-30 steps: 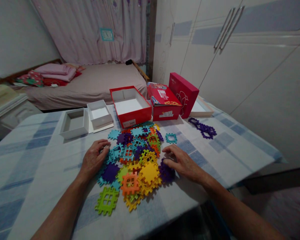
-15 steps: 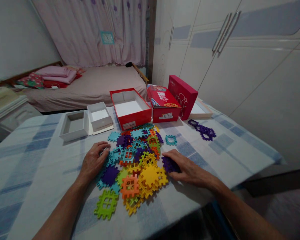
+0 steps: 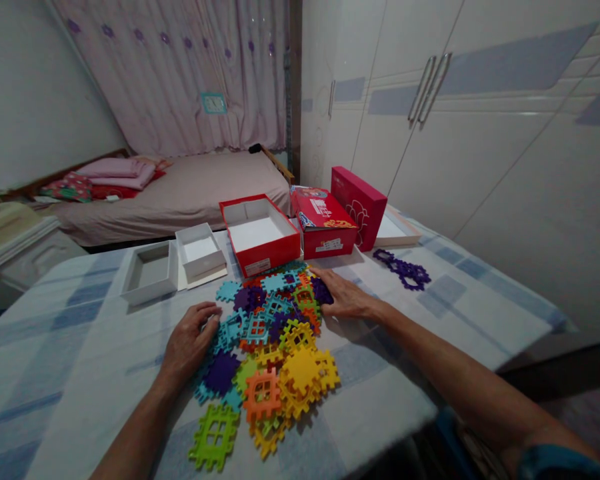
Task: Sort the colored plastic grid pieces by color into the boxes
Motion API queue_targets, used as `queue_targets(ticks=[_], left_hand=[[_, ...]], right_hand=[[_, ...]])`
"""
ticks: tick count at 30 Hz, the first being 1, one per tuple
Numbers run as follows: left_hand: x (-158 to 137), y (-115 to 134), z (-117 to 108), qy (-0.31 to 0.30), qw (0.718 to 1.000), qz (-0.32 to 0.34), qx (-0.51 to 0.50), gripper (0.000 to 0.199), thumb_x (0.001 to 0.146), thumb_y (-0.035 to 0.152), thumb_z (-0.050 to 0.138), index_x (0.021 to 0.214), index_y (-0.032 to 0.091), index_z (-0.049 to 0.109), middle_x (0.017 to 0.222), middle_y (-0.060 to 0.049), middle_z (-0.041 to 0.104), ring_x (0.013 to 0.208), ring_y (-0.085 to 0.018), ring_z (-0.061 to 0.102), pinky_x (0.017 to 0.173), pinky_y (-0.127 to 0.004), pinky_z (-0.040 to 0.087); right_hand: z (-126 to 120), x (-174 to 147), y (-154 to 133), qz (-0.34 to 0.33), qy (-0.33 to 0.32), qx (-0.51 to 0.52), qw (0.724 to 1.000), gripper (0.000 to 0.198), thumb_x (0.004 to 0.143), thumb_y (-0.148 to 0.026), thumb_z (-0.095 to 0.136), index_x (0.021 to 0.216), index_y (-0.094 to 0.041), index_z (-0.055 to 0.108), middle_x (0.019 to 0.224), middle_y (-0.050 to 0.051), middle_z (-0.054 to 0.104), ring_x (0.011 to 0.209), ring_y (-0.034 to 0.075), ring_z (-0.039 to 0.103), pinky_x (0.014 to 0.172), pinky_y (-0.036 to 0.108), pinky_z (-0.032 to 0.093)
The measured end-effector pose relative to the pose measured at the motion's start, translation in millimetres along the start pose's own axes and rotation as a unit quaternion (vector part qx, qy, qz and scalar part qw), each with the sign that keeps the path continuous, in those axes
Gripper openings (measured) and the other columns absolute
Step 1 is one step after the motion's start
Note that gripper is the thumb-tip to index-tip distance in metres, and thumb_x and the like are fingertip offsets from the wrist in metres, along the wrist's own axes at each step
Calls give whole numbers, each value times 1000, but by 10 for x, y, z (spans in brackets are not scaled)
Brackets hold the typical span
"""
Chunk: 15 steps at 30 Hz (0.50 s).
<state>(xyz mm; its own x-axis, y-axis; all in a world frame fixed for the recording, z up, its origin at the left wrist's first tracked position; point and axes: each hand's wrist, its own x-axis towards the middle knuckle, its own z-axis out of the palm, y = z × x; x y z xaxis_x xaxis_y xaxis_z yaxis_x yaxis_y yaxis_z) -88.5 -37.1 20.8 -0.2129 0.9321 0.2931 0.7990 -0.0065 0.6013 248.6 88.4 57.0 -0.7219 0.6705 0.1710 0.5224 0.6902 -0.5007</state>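
A heap of toothed plastic building pieces in several colours, with a yellow piece (image 3: 301, 369) near its front, lies on the cloth-covered table. My left hand (image 3: 193, 339) rests along the heap's left edge, fingers loosely curved with thumb apart, beside light blue pieces (image 3: 231, 328); it grips nothing. At the heap's far right side, the fingers of my right hand (image 3: 344, 295) are bent around a purple piece (image 3: 322, 291), partly hidden by them. An orange window piece (image 3: 263, 395) and a green window piece (image 3: 214, 437) lie at the near side.
Joined purple pieces (image 3: 405, 270) lie to the right. Behind the heap stand an open red box (image 3: 275, 250), a closed red box (image 3: 327, 230) and an upright crimson box (image 3: 363, 207). Two small grey-white boxes (image 3: 167, 273) (image 3: 200, 248) sit at left. A bed (image 3: 205, 180) and wardrobe (image 3: 480, 153) lie beyond.
My right hand has moved away from me along the heap's right edge, taking the purple piece from its front right. The loose light blue frame there no longer shows. My left hand stays put.
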Motion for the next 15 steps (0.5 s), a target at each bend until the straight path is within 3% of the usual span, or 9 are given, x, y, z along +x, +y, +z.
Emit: queue_targets(ticks=[3, 8, 12, 15], left_hand=[[2, 0, 2, 5, 1000, 4, 1, 38, 84, 49, 46, 93, 20, 70, 112, -8, 63, 101, -23, 62, 89, -36, 50], [13, -9, -1, 2, 1000, 6, 4, 38, 83, 50, 46, 92, 21, 70, 111, -8, 64, 101, -24, 63, 91, -38, 50], [21, -52, -2, -10, 1000, -1, 11, 42, 82, 52, 45, 93, 20, 70, 113, -9, 64, 103, -26, 62, 93, -41, 49], [24, -86, 4, -12, 1000, -1, 14, 44, 81, 54, 45, 93, 20, 70, 114, -9, 63, 104, -27, 62, 93, -43, 48]], right_hand=[[-13, 36, 71, -13, -33, 4, 999, 84, 64, -18, 60, 143, -12, 32, 132, 17, 49, 119, 28, 47, 102, 42, 36], [36, 29, 68, 16, 31, 22, 999, 70, 68, -20, 58, 136, -13, 42, 130, 15, 52, 116, 25, 50, 101, 40, 37], [-104, -50, 83, 82, 69, 9, 994, 62, 72, -24, 56, 131, -11, 44, 125, 14, 56, 111, 24, 52, 97, 38, 40], [-375, -173, 296, 164, 90, -65, 980, 55, 74, -27, 56, 126, -11, 48, 120, 15, 58, 108, 26, 54, 92, 38, 42]])
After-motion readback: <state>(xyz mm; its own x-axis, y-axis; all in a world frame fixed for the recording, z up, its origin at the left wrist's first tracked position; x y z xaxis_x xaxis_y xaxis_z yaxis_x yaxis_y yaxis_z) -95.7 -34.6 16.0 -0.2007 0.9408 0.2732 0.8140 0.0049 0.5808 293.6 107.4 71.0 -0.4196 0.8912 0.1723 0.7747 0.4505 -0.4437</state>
